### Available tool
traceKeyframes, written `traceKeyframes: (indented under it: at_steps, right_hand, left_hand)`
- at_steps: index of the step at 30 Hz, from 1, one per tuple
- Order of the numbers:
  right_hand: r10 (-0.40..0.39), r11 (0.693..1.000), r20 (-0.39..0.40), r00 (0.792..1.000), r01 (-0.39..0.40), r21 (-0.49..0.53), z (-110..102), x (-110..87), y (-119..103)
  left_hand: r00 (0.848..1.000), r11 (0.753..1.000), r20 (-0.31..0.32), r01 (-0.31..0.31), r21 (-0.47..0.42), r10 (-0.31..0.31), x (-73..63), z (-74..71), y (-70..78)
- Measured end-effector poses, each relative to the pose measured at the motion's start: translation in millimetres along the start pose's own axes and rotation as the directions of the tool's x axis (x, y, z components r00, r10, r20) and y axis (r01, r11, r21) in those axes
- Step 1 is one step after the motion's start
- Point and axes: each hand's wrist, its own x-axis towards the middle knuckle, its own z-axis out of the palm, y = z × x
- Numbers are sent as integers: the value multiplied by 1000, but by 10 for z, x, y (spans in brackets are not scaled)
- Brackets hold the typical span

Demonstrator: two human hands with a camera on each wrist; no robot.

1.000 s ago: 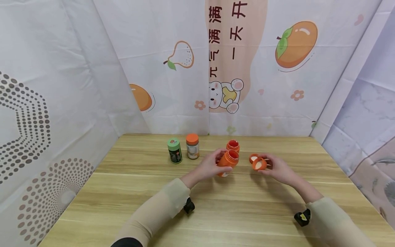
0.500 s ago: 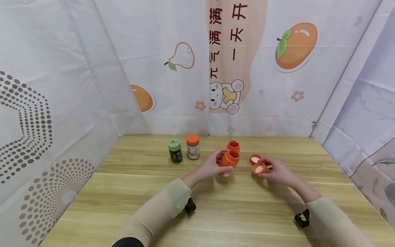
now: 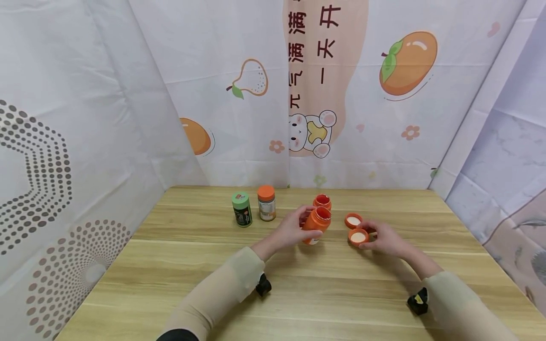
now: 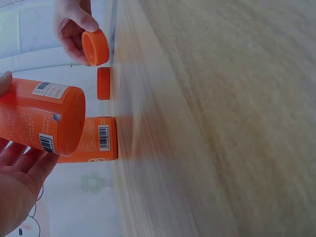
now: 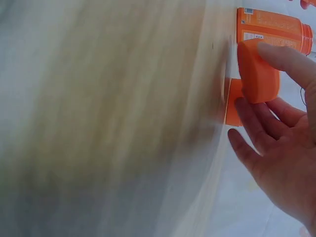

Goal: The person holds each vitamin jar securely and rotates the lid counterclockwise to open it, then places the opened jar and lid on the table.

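Fingers (image 4: 42, 168) of L hand (image 3: 291, 228) gripped nearer orange btl (image 3: 314, 226) mid-body, prob. keeping mouth (image 3: 323, 214) clear; R hand (image 3: 384, 240) pinched nearer cap (image 3: 358, 237) edgewise, hollow-up.

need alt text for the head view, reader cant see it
A person's left hand holds an open orange jar above a wooden table and the right hand an orange lid, pale inside up. Behind them are a second open jar and a second upturned lid; to the left stand a green-capped jar and an orange-capped jar.
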Motion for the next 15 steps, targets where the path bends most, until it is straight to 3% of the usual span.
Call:
traceKeyframes:
  at_steps: [15]
  right_hand:
    - [10, 1000, 59, 998, -9, -12, 9, -12, -7]
  left_hand:
    - [1000, 997, -5, -18, -74, 18, 25, 65, -2]
